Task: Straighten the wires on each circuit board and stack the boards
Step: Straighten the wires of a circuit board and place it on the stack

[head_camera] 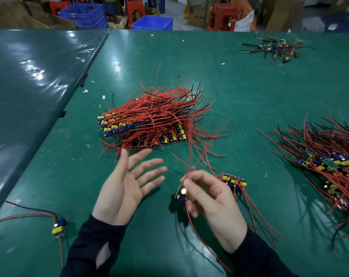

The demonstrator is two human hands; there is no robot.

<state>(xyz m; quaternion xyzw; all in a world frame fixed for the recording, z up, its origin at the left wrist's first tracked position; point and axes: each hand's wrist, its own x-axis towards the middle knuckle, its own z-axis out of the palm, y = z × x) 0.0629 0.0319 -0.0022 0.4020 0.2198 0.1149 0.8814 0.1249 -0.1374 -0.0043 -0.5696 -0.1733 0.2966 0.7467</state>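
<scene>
Your right hand (207, 194) pinches a small circuit board (182, 193) above the green desk (249, 92), its red wires (191, 156) trailing up and down; your left hand (125, 182) hovers beside it, palm up, fingers spread, holding nothing. Farther off lies the stacked pile of boards (149, 120)

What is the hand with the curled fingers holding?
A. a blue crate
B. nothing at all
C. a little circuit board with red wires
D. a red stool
C: the right hand pinches a small circuit board whose red wires trail above and below it, while the left hand is open and holds nothing.
</scene>
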